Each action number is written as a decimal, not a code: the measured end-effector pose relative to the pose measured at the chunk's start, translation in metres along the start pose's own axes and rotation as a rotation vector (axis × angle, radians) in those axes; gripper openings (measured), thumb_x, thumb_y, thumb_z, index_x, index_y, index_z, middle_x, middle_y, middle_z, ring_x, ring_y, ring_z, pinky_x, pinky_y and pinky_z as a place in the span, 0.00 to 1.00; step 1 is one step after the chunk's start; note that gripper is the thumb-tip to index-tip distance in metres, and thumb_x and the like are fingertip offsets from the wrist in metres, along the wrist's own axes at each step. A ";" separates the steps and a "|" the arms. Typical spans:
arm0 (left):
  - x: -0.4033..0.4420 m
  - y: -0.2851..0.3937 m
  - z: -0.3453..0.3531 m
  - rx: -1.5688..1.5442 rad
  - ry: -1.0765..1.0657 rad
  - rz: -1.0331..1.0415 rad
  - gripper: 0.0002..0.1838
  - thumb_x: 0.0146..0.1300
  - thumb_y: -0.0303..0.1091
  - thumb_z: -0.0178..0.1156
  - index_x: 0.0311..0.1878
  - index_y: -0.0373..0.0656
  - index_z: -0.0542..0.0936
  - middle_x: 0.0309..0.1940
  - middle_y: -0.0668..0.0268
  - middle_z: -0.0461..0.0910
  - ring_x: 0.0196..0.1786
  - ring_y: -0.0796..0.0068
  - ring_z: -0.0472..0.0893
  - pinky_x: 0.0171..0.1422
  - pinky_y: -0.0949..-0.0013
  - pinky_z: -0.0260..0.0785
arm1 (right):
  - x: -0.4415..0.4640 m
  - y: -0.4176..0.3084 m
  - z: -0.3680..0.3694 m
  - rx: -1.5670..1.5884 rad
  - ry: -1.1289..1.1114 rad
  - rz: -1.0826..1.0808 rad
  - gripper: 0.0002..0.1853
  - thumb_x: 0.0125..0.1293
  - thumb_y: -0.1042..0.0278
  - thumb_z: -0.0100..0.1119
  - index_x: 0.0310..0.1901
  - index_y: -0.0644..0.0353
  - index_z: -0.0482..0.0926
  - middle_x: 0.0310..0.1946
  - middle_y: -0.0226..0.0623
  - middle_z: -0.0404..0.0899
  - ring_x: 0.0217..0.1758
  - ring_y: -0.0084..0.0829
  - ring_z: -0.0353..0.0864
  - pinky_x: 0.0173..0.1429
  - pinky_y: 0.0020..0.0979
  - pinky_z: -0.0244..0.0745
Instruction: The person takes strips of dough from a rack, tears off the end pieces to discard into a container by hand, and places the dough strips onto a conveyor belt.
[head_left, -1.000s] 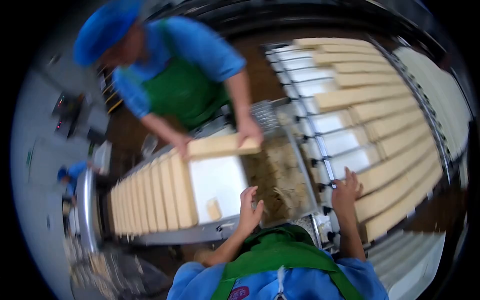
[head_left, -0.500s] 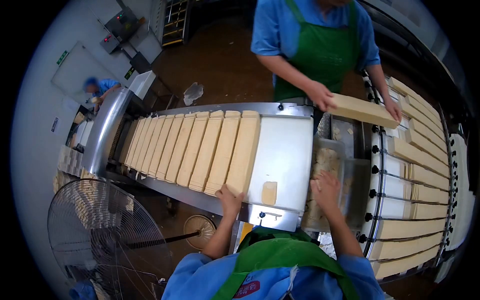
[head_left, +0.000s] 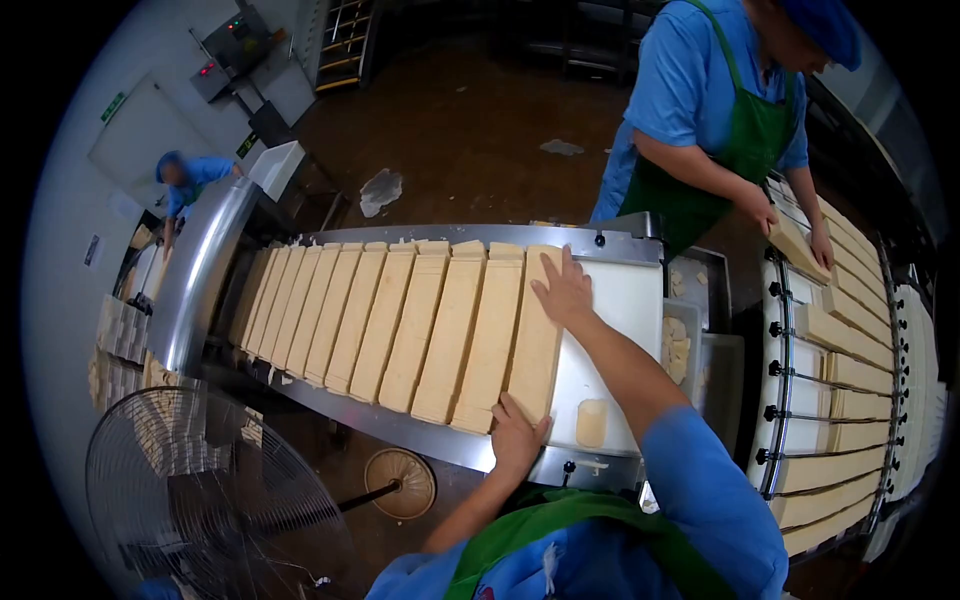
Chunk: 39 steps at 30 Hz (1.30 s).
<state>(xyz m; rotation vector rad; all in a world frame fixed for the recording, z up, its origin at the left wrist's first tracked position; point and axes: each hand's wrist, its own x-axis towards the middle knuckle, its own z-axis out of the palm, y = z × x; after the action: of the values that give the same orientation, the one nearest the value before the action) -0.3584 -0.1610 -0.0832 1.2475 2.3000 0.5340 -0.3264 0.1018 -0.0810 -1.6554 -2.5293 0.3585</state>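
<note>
The right hand (head_left: 565,290) reaches across to the far end of the end block (head_left: 537,340), a long pale yellow slab. Its fingers are spread well apart, laid over the top and the right edge rather than closed around it, with the thumb reaching out to the side. The left hand (head_left: 515,438) is at the near end of the same block, fingers half bent: at least 1 fingertip touches by the left edge, and the thumb lies apart from the fingers, beside the right edge. I cannot tell whether the left hand grips the block or only rests against it.

The end block lies flat on the conveyor (head_left: 625,310), crosswise, at the right end of a row of similar blocks (head_left: 385,320) set side by side. To its right, on the white surface, lies 1 small pale piece (head_left: 591,423), apart from both hands.

Beyond the bins (head_left: 680,345), a co-worker (head_left: 705,120) in a green apron holds 1 more block (head_left: 797,248) with 2 hands, above the rack (head_left: 755,400), where more blocks lie. A large wire fan (head_left: 205,490) stands near the conveyor's near side.
</note>
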 end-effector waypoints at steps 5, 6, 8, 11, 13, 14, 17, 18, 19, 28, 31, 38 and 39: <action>0.003 -0.001 0.000 0.109 -0.046 0.069 0.51 0.56 0.52 0.64 0.66 0.20 0.49 0.48 0.41 0.65 0.37 0.46 0.79 0.36 0.55 0.77 | 0.031 -0.019 -0.003 0.007 -0.117 0.087 0.34 0.66 0.36 0.46 0.68 0.48 0.62 0.73 0.50 0.47 0.68 0.47 0.60 0.67 0.45 0.58; 0.003 0.003 -0.003 0.093 -0.068 0.058 0.51 0.56 0.51 0.63 0.65 0.19 0.49 0.47 0.41 0.65 0.38 0.45 0.79 0.38 0.54 0.77 | 0.030 -0.017 -0.005 -0.005 -0.095 0.086 0.35 0.62 0.37 0.50 0.65 0.50 0.64 0.68 0.49 0.54 0.66 0.48 0.63 0.65 0.44 0.61; 0.004 0.000 0.002 0.063 -0.078 0.068 0.51 0.54 0.49 0.65 0.65 0.19 0.49 0.48 0.40 0.64 0.40 0.43 0.77 0.40 0.53 0.76 | 0.028 -0.009 -0.011 -0.016 -0.120 0.156 0.36 0.60 0.38 0.53 0.65 0.51 0.63 0.65 0.47 0.57 0.64 0.48 0.64 0.64 0.44 0.63; 0.009 -0.002 0.005 -0.048 -0.131 0.070 0.51 0.51 0.45 0.67 0.66 0.23 0.49 0.50 0.38 0.62 0.44 0.38 0.75 0.45 0.50 0.75 | 0.016 0.020 -0.033 -0.013 -0.113 0.317 0.38 0.53 0.43 0.60 0.63 0.52 0.63 0.60 0.44 0.59 0.61 0.48 0.65 0.59 0.44 0.69; 0.012 -0.003 0.003 -0.094 -0.205 0.226 0.50 0.50 0.44 0.68 0.67 0.28 0.49 0.51 0.37 0.61 0.46 0.37 0.74 0.49 0.48 0.74 | -0.006 0.046 -0.060 0.104 -0.138 0.593 0.39 0.51 0.45 0.63 0.63 0.53 0.63 0.61 0.46 0.56 0.61 0.47 0.65 0.61 0.44 0.69; 0.014 0.005 -0.001 -0.119 -0.266 0.252 0.51 0.50 0.45 0.68 0.68 0.35 0.47 0.51 0.37 0.60 0.45 0.34 0.75 0.50 0.47 0.73 | -0.014 0.067 -0.066 0.155 -0.161 0.649 0.43 0.50 0.45 0.64 0.65 0.57 0.61 0.67 0.50 0.49 0.66 0.50 0.62 0.63 0.44 0.68; 0.016 0.022 0.012 -0.120 -0.376 0.259 0.49 0.50 0.47 0.69 0.67 0.38 0.49 0.51 0.38 0.60 0.41 0.32 0.76 0.47 0.46 0.74 | -0.058 0.107 -0.069 0.230 0.049 0.662 0.48 0.49 0.45 0.65 0.68 0.62 0.57 0.72 0.56 0.41 0.71 0.54 0.56 0.65 0.45 0.66; 0.017 0.028 0.021 -0.089 -0.348 0.246 0.47 0.51 0.49 0.68 0.65 0.39 0.51 0.51 0.38 0.60 0.40 0.33 0.76 0.47 0.45 0.74 | -0.066 0.128 -0.050 0.254 0.138 0.616 0.51 0.49 0.44 0.65 0.69 0.65 0.55 0.73 0.62 0.35 0.73 0.57 0.53 0.68 0.46 0.63; 0.016 0.043 0.020 -0.040 -0.304 0.228 0.46 0.50 0.47 0.69 0.63 0.38 0.52 0.50 0.38 0.60 0.38 0.33 0.76 0.46 0.43 0.73 | -0.076 0.144 -0.042 0.340 0.202 0.672 0.52 0.48 0.45 0.66 0.70 0.65 0.52 0.72 0.64 0.36 0.72 0.60 0.54 0.69 0.46 0.62; -0.028 0.157 0.061 -0.303 -0.126 0.645 0.41 0.47 0.24 0.66 0.66 0.39 0.60 0.63 0.36 0.49 0.63 0.36 0.59 0.69 0.54 0.58 | -0.277 0.251 -0.143 0.706 0.836 1.040 0.41 0.52 0.52 0.65 0.61 0.63 0.55 0.59 0.56 0.55 0.55 0.59 0.71 0.60 0.48 0.69; -0.058 0.214 0.066 -0.340 -0.245 0.810 0.44 0.45 0.25 0.68 0.67 0.38 0.59 0.66 0.42 0.48 0.69 0.42 0.54 0.72 0.56 0.53 | -0.340 0.309 -0.170 0.568 0.787 1.253 0.41 0.56 0.46 0.60 0.64 0.62 0.55 0.58 0.55 0.60 0.53 0.57 0.75 0.56 0.51 0.72; -0.095 0.299 0.090 -0.511 -0.551 1.004 0.42 0.48 0.25 0.71 0.67 0.42 0.63 0.61 0.55 0.63 0.53 0.62 0.71 0.55 0.66 0.69 | -0.415 0.454 -0.187 0.151 0.246 1.317 0.32 0.65 0.44 0.38 0.57 0.64 0.74 0.58 0.53 0.73 0.65 0.52 0.62 0.69 0.51 0.48; -0.096 0.306 0.094 -0.514 -0.609 1.067 0.42 0.48 0.25 0.72 0.67 0.42 0.63 0.61 0.56 0.63 0.50 0.66 0.71 0.51 0.69 0.71 | -0.417 0.468 -0.187 0.161 0.253 1.315 0.32 0.65 0.44 0.38 0.57 0.64 0.74 0.58 0.53 0.73 0.65 0.52 0.62 0.69 0.51 0.48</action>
<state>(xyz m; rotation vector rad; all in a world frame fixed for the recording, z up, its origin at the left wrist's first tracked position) -0.0544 -0.0756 0.0252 1.9219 0.8014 0.8471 0.2981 -0.0733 0.0032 -2.7710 -0.8939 0.3530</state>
